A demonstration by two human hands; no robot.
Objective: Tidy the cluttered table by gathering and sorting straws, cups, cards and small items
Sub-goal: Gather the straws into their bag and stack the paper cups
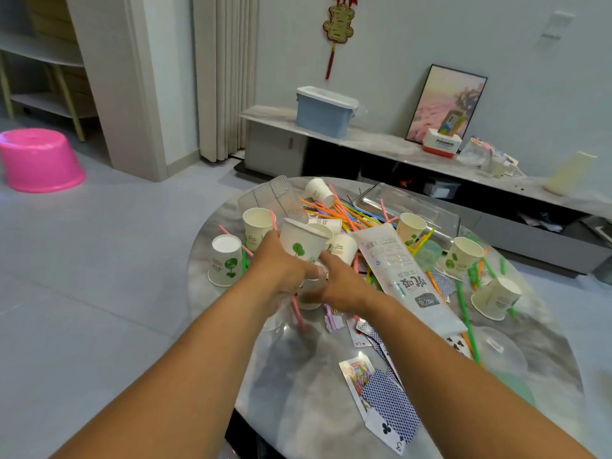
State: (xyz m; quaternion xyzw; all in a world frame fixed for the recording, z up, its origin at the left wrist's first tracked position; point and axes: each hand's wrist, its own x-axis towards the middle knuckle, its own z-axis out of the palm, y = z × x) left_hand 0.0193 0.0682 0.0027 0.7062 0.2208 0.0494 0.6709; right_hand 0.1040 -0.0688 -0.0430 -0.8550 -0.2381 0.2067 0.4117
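Near the middle of the bench [331, 369], I see both hands meeting over the clutter. My left hand [281, 270] has its fingers wrapped round the side of a tilted paper cup [303, 241] with a green tree print, held up off the surface with its mouth angled toward the far edge. My right hand [344, 283] sits just beside it, thumb raised toward the cup's base; its fingers are curled downward and hidden from me, so I cannot tell whether they grip anything. A blurred pale object shows between the two hands, too smeared to name.

Toward the left edge an upside-down cup [225, 261] stands on its rim, and an upright cup [257, 226] stands just behind it. A heap of coloured straws [344, 212] lies toward the far edge, beside a clear plastic tray [407, 203]. A long straw packet [400, 276] lies diagonally across the middle, with more cups [463, 256] near the right edge. Playing cards [387, 399] are fanned out by the near edge, some face up, most showing blue backs. A pink straw [298, 311] lies under my left wrist.
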